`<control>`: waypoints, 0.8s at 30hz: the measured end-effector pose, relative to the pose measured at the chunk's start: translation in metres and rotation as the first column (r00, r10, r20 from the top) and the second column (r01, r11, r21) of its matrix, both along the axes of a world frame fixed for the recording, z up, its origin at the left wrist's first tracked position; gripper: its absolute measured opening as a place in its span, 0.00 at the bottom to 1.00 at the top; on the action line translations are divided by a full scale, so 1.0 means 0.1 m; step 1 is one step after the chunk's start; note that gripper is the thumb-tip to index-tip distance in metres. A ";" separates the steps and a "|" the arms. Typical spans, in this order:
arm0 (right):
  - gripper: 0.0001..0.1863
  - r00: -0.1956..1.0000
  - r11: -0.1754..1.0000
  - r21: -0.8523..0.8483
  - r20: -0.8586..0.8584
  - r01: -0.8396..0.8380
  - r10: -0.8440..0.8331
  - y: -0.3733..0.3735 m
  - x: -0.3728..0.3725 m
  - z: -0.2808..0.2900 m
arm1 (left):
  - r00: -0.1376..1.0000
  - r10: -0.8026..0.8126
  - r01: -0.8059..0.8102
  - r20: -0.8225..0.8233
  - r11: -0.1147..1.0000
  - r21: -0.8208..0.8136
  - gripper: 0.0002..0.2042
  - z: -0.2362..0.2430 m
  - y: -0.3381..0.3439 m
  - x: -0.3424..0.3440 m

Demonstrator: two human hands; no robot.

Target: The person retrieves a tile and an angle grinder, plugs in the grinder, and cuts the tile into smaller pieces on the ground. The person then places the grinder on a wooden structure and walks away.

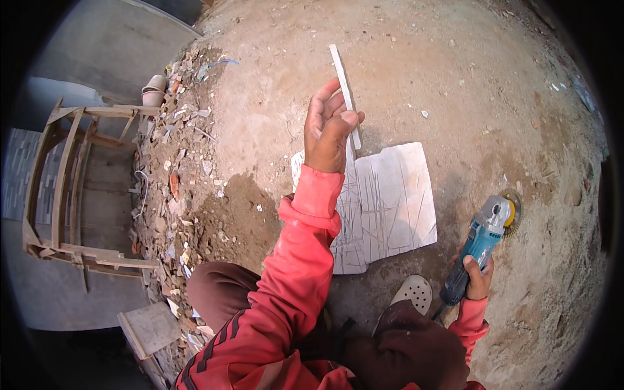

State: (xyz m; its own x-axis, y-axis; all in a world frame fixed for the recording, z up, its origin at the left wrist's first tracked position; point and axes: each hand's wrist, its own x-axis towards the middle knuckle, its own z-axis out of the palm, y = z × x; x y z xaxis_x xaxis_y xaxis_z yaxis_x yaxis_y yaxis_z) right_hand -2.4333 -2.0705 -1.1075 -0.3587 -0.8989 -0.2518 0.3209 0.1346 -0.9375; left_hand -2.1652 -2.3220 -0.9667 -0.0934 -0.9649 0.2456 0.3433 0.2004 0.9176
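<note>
A narrow pale tile strip (342, 81) is pinched between the thumb and fingers of my left hand (328, 127), raised well out in front of me. To the right, my right hand (478, 276) wraps around the body of a teal and black angle grinder (478, 240). Its round cutting disc (513, 211), beside a yellow part, points away from me; whether it spins I cannot tell. Below my left hand, white tile pieces (396, 201) scored with many dark cut lines lie on the ground, partly hidden by my left sleeve.
Broken tile and rubble (179, 195) run along the left, beside a wooden frame (68, 182). Pale buckets (154, 91) stand near its far end. A flat grey slab (149, 328) lies at the lower left. My shoe (415, 292) is close to the scored tiles.
</note>
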 end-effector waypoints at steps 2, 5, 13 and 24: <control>0.27 1.000 1.000 0.015 0.012 0.019 -0.019 0.04 0.02 0.04 | 0.999 0.013 -0.015 0.049 0.999 0.039 0.35 -0.06 0.02 -0.04; 0.28 1.000 1.000 -0.013 0.013 0.023 -0.023 -0.08 -0.11 -0.06 | 0.936 0.119 -0.129 0.332 0.992 0.007 0.37 -0.30 0.00 -0.31; 0.28 0.986 0.992 0.002 0.106 -0.130 0.129 -0.52 -0.37 -0.56 | 0.216 0.346 -0.366 0.913 0.896 -0.253 0.38 -2.01 0.49 -1.01; 0.31 0.991 0.996 -0.046 0.108 -0.079 0.083 -0.81 -0.49 -0.71 | 0.844 -0.092 0.118 0.528 0.993 -0.016 0.41 -2.20 1.58 -1.56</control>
